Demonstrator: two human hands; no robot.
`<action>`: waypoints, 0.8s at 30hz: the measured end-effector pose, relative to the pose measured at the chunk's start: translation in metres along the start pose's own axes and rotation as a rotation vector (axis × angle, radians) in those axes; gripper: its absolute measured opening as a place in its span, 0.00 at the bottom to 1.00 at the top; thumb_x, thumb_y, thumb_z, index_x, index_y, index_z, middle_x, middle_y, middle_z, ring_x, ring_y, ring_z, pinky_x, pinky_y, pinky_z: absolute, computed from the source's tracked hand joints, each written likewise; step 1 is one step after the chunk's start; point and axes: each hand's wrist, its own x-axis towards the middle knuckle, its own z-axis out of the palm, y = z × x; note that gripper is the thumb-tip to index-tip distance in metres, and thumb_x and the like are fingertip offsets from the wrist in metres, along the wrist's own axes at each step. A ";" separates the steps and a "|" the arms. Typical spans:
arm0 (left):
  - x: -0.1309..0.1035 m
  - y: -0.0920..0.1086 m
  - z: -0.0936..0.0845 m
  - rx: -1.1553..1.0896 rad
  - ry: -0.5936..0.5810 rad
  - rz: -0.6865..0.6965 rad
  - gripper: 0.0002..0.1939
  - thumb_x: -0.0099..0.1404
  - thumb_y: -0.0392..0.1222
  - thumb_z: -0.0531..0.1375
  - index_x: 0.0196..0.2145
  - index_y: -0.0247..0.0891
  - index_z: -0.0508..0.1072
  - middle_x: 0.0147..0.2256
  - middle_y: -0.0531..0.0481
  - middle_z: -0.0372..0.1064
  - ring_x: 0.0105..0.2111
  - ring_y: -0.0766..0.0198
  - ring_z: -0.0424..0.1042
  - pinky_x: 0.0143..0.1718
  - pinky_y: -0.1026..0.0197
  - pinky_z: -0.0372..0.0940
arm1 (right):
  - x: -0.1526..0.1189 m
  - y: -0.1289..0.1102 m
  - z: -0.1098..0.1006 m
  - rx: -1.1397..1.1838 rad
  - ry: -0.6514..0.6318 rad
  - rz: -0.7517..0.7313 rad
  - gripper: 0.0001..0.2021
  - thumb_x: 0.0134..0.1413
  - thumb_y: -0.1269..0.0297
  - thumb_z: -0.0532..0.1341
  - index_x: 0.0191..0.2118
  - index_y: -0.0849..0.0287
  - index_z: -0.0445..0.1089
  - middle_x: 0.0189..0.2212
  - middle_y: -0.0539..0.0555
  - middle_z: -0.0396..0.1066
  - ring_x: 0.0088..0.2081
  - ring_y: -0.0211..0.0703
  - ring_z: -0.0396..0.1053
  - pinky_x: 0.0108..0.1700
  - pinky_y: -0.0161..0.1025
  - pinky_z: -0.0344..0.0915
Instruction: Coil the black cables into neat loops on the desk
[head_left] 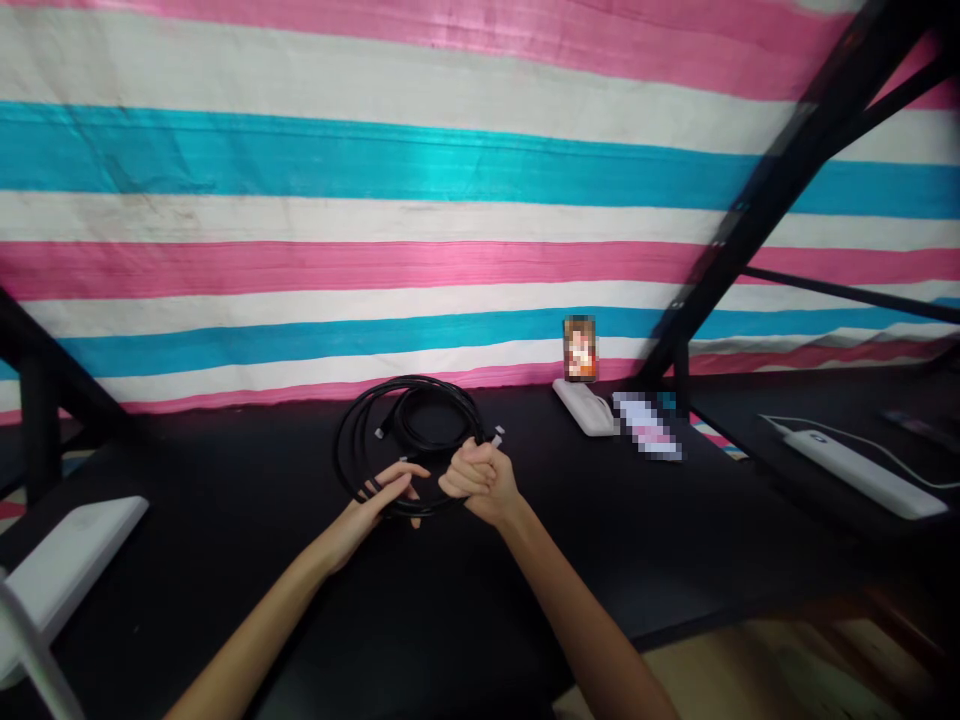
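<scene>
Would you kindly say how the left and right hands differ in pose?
The left hand is loosely open; the right hand is curled like a fist. The left hand is at the near left of the black cable coil, the right hand at its near right. Both are ungloved.

Striped sheeting (450, 160) hangs behind the black counter (255, 480); a white slab (79, 550) lies left, a corded white bar (862, 472) right.
</scene>
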 end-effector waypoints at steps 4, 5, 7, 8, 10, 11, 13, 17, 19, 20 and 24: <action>0.005 -0.006 -0.004 0.098 0.138 0.062 0.17 0.59 0.50 0.56 0.42 0.37 0.67 0.24 0.55 0.65 0.21 0.70 0.65 0.25 0.65 0.59 | 0.000 0.001 -0.001 -0.049 -0.049 0.024 0.24 0.43 0.72 0.55 0.06 0.60 0.42 0.04 0.42 0.39 0.09 0.25 0.38 0.19 0.32 0.42; 0.007 -0.008 -0.005 0.117 0.178 0.083 0.17 0.59 0.50 0.56 0.42 0.37 0.66 0.23 0.56 0.64 0.18 0.71 0.63 0.22 0.67 0.58 | 0.001 0.001 0.000 -0.082 -0.013 0.021 0.23 0.43 0.71 0.56 0.07 0.60 0.44 0.05 0.42 0.40 0.10 0.25 0.39 0.19 0.32 0.43; 0.009 -0.010 -0.007 0.151 0.279 0.120 0.18 0.58 0.51 0.56 0.41 0.37 0.65 0.20 0.57 0.63 0.15 0.72 0.60 0.15 0.69 0.52 | 0.003 0.003 0.001 -0.178 0.111 -0.015 0.20 0.45 0.69 0.58 0.09 0.60 0.50 0.07 0.42 0.46 0.11 0.26 0.45 0.20 0.32 0.46; 0.010 -0.010 -0.007 0.165 0.335 0.136 0.18 0.57 0.50 0.56 0.41 0.37 0.64 0.20 0.57 0.63 0.14 0.73 0.59 0.13 0.70 0.50 | 0.004 0.004 0.001 -0.240 0.188 -0.048 0.19 0.46 0.67 0.59 0.11 0.60 0.53 0.09 0.42 0.49 0.13 0.28 0.50 0.21 0.32 0.48; 0.009 -0.009 -0.008 0.180 0.454 0.166 0.18 0.57 0.49 0.56 0.42 0.37 0.63 0.19 0.58 0.63 0.13 0.73 0.59 0.12 0.72 0.49 | 0.006 0.007 0.000 -0.369 0.341 -0.113 0.15 0.48 0.63 0.60 0.15 0.59 0.59 0.13 0.44 0.56 0.18 0.31 0.59 0.25 0.32 0.55; 0.008 -0.008 -0.008 0.180 0.512 0.179 0.18 0.57 0.49 0.56 0.43 0.38 0.63 0.18 0.58 0.63 0.13 0.73 0.59 0.12 0.72 0.50 | 0.007 0.009 -0.001 -0.440 0.406 -0.136 0.15 0.49 0.60 0.60 0.17 0.59 0.61 0.14 0.45 0.59 0.21 0.34 0.63 0.28 0.33 0.57; 0.006 -0.006 -0.008 0.173 0.611 0.198 0.18 0.57 0.48 0.56 0.43 0.38 0.63 0.18 0.59 0.62 0.13 0.72 0.60 0.12 0.72 0.53 | 0.009 0.011 -0.004 -0.609 0.510 -0.172 0.15 0.50 0.57 0.59 0.18 0.60 0.64 0.17 0.48 0.64 0.25 0.37 0.66 0.32 0.35 0.60; 0.006 -0.004 -0.009 0.171 0.698 0.223 0.18 0.56 0.49 0.57 0.43 0.39 0.63 0.18 0.60 0.61 0.14 0.71 0.63 0.13 0.71 0.56 | 0.011 0.015 -0.013 -0.864 0.625 -0.180 0.17 0.48 0.55 0.59 0.18 0.61 0.67 0.17 0.49 0.65 0.18 0.31 0.57 0.21 0.31 0.54; 0.008 -0.005 -0.010 0.180 0.693 0.232 0.18 0.57 0.49 0.57 0.43 0.39 0.63 0.17 0.60 0.61 0.13 0.71 0.62 0.12 0.71 0.55 | 0.012 0.016 -0.017 -0.833 0.660 -0.131 0.17 0.47 0.54 0.59 0.18 0.61 0.66 0.16 0.48 0.64 0.13 0.28 0.50 0.15 0.30 0.46; 0.009 -0.006 -0.010 0.187 0.684 0.235 0.19 0.57 0.50 0.57 0.44 0.39 0.63 0.17 0.60 0.60 0.12 0.71 0.61 0.11 0.71 0.54 | 0.012 0.015 -0.019 -0.794 0.677 -0.113 0.17 0.47 0.53 0.59 0.19 0.61 0.66 0.16 0.48 0.65 0.12 0.27 0.48 0.14 0.30 0.43; 0.017 -0.009 -0.012 0.172 0.584 0.209 0.22 0.55 0.51 0.59 0.44 0.39 0.62 0.16 0.62 0.57 0.10 0.75 0.55 0.11 0.72 0.50 | 0.014 0.011 -0.027 -0.673 0.764 -0.134 0.15 0.43 0.52 0.62 0.23 0.61 0.65 0.17 0.47 0.66 0.10 0.25 0.47 0.11 0.29 0.39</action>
